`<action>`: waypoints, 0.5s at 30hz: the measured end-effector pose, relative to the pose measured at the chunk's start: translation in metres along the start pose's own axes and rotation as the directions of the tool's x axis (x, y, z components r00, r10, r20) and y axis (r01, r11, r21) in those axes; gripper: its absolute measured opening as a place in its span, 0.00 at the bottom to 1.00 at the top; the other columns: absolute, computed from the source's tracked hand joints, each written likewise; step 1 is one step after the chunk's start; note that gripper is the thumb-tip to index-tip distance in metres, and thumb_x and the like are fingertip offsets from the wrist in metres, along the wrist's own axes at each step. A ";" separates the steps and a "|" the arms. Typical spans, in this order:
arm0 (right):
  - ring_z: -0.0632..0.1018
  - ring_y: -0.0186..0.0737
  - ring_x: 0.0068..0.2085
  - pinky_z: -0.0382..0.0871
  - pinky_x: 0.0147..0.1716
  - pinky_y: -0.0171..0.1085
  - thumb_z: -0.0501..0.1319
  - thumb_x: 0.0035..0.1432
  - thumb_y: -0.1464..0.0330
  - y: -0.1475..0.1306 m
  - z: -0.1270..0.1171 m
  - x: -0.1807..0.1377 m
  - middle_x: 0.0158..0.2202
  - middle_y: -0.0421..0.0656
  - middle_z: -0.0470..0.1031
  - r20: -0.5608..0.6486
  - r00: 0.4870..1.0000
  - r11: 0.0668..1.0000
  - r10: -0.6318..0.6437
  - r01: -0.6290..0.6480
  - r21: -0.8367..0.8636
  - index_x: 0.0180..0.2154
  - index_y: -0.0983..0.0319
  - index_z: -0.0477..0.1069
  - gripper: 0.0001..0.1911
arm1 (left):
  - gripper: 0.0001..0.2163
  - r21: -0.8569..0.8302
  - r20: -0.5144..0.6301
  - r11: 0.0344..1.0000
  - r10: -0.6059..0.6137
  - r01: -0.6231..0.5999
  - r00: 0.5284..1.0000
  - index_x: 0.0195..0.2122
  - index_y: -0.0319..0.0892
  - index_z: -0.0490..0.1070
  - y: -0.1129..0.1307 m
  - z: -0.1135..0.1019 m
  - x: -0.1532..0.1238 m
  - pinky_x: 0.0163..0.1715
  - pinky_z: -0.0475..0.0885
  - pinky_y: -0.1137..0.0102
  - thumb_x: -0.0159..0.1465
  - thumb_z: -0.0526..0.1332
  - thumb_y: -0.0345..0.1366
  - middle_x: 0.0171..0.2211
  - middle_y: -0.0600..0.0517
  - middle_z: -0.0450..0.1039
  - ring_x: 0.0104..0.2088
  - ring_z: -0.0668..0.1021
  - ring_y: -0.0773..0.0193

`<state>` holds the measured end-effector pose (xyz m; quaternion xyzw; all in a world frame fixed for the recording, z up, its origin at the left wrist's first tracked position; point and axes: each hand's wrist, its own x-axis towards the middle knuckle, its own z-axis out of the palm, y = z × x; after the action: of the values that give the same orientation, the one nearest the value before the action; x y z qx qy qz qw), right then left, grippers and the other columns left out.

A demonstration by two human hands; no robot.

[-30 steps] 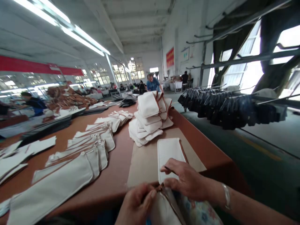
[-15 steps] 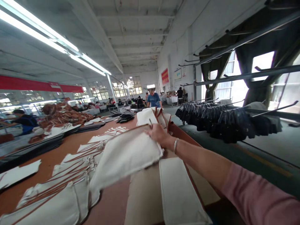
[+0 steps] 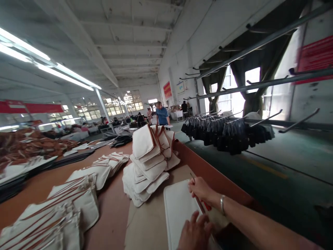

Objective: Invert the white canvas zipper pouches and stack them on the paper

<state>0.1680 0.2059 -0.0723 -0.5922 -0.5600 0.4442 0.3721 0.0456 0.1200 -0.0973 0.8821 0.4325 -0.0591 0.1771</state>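
Note:
A white panel (image 3: 178, 205) with brown edging lies on the tan board (image 3: 140, 217) in front of me. My right hand (image 3: 201, 191) is closed around a thin tool (image 3: 192, 176), whose dark tip points up past the fingers. A red part (image 3: 207, 206) shows under the palm; whether it belongs to the tool I cannot tell. This hand is at the panel's right edge. Nearer to me, my left hand (image 3: 195, 229) rests on the panel with its fingers apart. Just beyond is a stacked pile of white panels (image 3: 148, 163) with brown edges.
Rows of overlapping white pieces (image 3: 78, 198) cover the brown table (image 3: 109, 222) on the left. Brown material (image 3: 39, 144) is heaped behind them. At the right, black pieces (image 3: 226, 135) hang from a metal rack (image 3: 234, 88). A person in blue (image 3: 162, 114) stands beyond the table.
The white panel my right hand carried has left that hand, and the pile shows at that spot. My right hand came back toward me, still with the tool. My left hand came into view.

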 end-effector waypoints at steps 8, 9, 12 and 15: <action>0.73 0.36 0.20 0.51 0.13 0.29 0.53 0.47 0.71 0.098 -0.022 -0.027 0.20 0.39 0.68 -0.036 0.991 0.985 0.131 -0.126 0.118 0.29 0.61 0.65 0.04 | 0.15 0.125 0.150 0.992 -0.008 -0.011 0.989 0.47 0.47 0.76 0.023 -0.017 0.035 0.38 0.75 0.55 0.66 0.52 0.30 0.49 0.41 0.74 0.50 0.74 0.43; 0.74 0.37 0.20 0.52 0.13 0.29 0.53 0.47 0.71 0.102 -0.022 -0.025 0.21 0.39 0.69 -0.031 0.991 0.983 0.131 -0.126 0.135 0.30 0.61 0.65 0.06 | 0.14 0.130 0.155 0.992 -0.022 0.002 0.988 0.47 0.47 0.76 0.027 -0.019 0.038 0.39 0.74 0.54 0.66 0.53 0.32 0.48 0.40 0.75 0.51 0.74 0.42; 0.75 0.37 0.20 0.52 0.13 0.29 0.53 0.45 0.72 0.109 -0.022 -0.021 0.22 0.39 0.70 -0.012 0.992 0.976 0.124 -0.120 0.182 0.30 0.60 0.64 0.06 | 0.12 0.110 0.165 0.994 -0.045 0.027 0.985 0.51 0.45 0.73 0.042 -0.025 0.042 0.46 0.73 0.50 0.67 0.57 0.35 0.47 0.41 0.75 0.51 0.75 0.46; 0.75 0.37 0.20 0.50 0.12 0.29 0.52 0.46 0.71 0.109 -0.024 -0.022 0.24 0.41 0.72 0.007 0.994 0.970 0.110 -0.109 0.219 0.30 0.60 0.64 0.06 | 0.12 0.021 0.166 1.000 -0.019 0.016 0.986 0.51 0.46 0.71 0.054 -0.039 0.031 0.48 0.74 0.58 0.68 0.60 0.38 0.51 0.46 0.72 0.50 0.76 0.55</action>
<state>0.2273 0.1752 -0.1644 -0.5789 -0.4731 0.5214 0.4113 0.1055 0.1269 -0.0552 0.8720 0.4231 -0.1384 0.2035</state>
